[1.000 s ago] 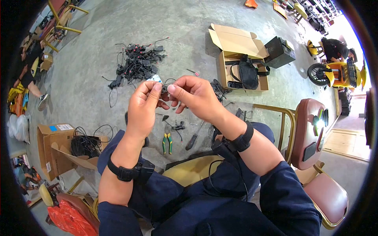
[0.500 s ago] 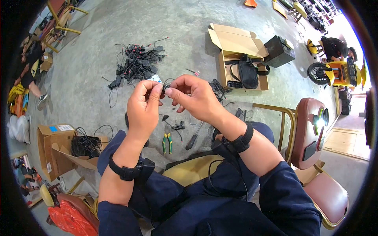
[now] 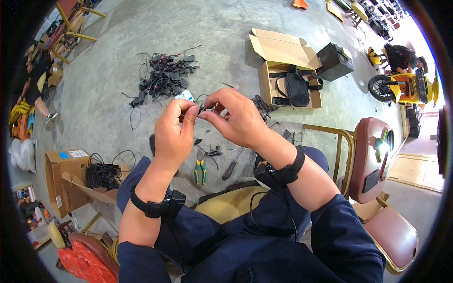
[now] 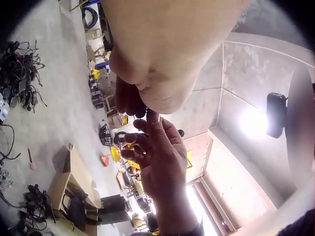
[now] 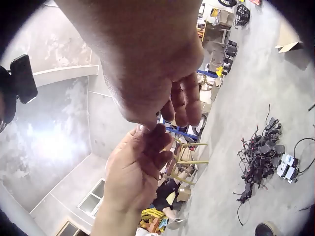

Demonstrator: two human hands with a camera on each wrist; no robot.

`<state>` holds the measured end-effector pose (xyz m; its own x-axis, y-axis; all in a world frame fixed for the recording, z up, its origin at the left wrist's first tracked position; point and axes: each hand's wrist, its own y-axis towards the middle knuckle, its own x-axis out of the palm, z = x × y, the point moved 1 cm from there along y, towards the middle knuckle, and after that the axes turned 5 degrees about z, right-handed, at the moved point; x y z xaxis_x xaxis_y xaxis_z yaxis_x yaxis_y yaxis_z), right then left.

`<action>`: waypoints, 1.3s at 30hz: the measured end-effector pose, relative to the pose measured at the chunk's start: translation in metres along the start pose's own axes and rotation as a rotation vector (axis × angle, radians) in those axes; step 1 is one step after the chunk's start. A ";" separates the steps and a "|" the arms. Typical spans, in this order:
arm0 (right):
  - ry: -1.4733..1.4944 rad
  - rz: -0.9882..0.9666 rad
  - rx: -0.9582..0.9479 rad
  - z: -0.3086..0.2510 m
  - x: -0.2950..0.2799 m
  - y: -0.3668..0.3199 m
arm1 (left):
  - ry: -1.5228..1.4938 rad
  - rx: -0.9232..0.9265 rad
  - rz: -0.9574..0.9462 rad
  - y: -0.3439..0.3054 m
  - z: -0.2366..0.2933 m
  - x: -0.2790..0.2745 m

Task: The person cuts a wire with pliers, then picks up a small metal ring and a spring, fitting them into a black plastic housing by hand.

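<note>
In the head view my left hand and right hand meet in front of me, raised above the floor. Between their thumbs and fingertips they pinch a small dark part, mostly covered by the fingers; its kind cannot be told. A thin dark cable loops up behind the fingertips. The left wrist view has the right hand with its thumb and forefinger tips against the left hand's. From the right wrist, the left hand reaches up to the right fingertips.
A heap of black cabled parts lies on the floor beyond the hands. Pliers and a screwdriver lie below them. An open carton holds a black bag. Chairs stand to the right, another carton to the left.
The small part has turned and sunk deeper between the fingers; its round grey face no longer shows. The left fingertips have shifted slightly right and down, and the right fingers are bent closer in.
</note>
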<state>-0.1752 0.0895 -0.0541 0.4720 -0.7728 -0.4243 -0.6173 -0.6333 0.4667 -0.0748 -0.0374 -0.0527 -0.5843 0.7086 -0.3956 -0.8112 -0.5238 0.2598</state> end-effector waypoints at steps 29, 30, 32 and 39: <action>0.382 -0.211 0.533 -0.003 -0.006 0.002 | -0.497 -0.413 -0.119 0.001 -0.007 0.001; 0.382 -0.211 0.534 -0.005 -0.007 0.003 | -0.497 -0.413 -0.119 0.002 -0.007 0.001; 0.423 -0.231 0.593 -0.005 -0.008 0.005 | -0.501 -0.412 -0.150 0.002 -0.008 -0.001; 0.724 -0.229 0.688 0.000 -0.003 0.006 | -0.433 -0.238 -0.068 -0.001 -0.005 0.002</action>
<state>-0.1801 0.0879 -0.0507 0.7497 -0.6208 0.2294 -0.5846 -0.7836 -0.2100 -0.0748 -0.0375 -0.0578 -0.5272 0.8497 0.0111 -0.8495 -0.5273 0.0184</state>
